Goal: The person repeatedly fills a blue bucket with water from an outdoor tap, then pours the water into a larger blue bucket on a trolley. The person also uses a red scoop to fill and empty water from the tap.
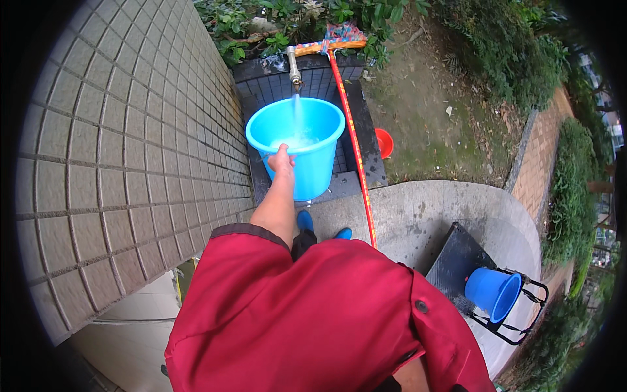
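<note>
My left hand (281, 160) grips the near rim of a light-blue plastic bucket (313, 171), with the thumb on top of the rim. The bucket stands in a dark tiled basin (362, 127) below a metal tap (294, 68). Water runs from the tap into the bucket, and its surface is foamy. Next to the bucket a mop with a red pole (350, 122) leans on the basin's back edge, its orange head and multicoloured cloth (345, 33) uppermost. My right hand is out of view; only a bit of that arm shows at the bottom.
A tiled wall (132, 122) rises close on the left. A red plastic container (384, 143) sits beyond the basin's right side. At the lower right, a black platform cart (453, 264) carries a darker blue bucket (482, 289). Shrubs (230, 29) grow behind the basin.
</note>
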Tool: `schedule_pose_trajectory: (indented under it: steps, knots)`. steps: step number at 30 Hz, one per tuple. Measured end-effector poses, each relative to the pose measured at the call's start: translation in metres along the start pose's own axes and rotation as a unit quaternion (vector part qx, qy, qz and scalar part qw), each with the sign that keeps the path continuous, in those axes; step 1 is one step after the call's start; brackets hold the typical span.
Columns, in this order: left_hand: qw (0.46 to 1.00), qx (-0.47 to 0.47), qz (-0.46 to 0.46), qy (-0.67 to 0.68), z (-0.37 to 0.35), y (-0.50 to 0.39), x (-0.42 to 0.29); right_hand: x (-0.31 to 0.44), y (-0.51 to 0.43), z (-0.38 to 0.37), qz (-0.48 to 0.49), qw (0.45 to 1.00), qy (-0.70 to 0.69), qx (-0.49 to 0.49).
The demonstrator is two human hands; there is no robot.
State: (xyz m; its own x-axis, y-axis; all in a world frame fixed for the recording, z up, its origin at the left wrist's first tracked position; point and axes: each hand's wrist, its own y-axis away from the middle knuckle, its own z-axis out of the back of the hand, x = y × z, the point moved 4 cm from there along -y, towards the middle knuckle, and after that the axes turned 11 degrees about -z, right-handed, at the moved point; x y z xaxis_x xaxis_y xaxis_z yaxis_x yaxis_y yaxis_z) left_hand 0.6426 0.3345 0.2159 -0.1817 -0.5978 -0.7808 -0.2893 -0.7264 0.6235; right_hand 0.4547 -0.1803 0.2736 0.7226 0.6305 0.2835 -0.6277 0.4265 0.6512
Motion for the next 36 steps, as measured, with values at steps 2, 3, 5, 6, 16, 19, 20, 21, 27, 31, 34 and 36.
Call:
schedule_pose_trajectory:
  steps: [2, 3, 5, 6, 16, 19, 20, 21, 27, 31, 34, 36]
  knots:
    - [1.0, -0.001, 0.003, 0.0, 0.0, 0.0, 0.0, 0.012, 0.004, 0.002, 0.011, 1.0, 0.01, 0.0]
    - [1.0, 0.001, 0.001, -0.003, 0.0, 0.0, 0.001, 0.019, 0.007, 0.003, 0.019, 1.0, 0.013, -0.001]
    - [1.0, -0.014, -0.015, 0.012, 0.0, -0.003, 0.004, 0.038, 0.012, 0.006, 0.043, 0.999, 0.024, -0.005]
    - [0.999, -0.02, -0.026, 0.014, 0.0, -0.005, 0.006, 0.052, 0.015, 0.01, 0.063, 0.997, 0.034, -0.012]
    - [0.999, 0.048, 0.007, 0.0, 0.006, -0.051, 0.034, 0.331, 0.137, 0.125, 0.549, 0.784, 0.121, -0.264]
    - [0.999, 0.054, 0.005, 0.002, 0.006, -0.068, 0.04, 0.379, 0.209, 0.164, 0.688, 0.691, 0.04, -0.22]
    - [0.999, 0.046, 0.008, -0.008, 0.006, -0.072, 0.041, 0.39, 0.237, 0.178, 0.779, 0.595, -0.095, -0.171]
    - [0.998, 0.066, 0.003, 0.017, 0.004, -0.074, 0.042, 0.394, 0.263, 0.192, 0.83, 0.529, -0.143, -0.105]
    - [0.999, 0.04, 0.024, 0.003, 0.001, -0.059, 0.033, 0.399, 0.342, 0.19, 0.775, 0.352, -0.52, 0.077]
    - [0.998, 0.015, 0.039, -0.036, 0.001, -0.049, 0.027, 0.403, 0.343, 0.191, 0.832, 0.259, -0.469, 0.146]
    - [0.998, 0.013, 0.048, -0.047, 0.002, -0.06, 0.032, 0.412, 0.347, 0.179, 0.812, 0.18, -0.52, 0.195]
    - [0.997, 0.019, 0.048, -0.05, 0.002, -0.071, 0.037, 0.419, 0.347, 0.172, 0.811, 0.097, -0.483, 0.314]
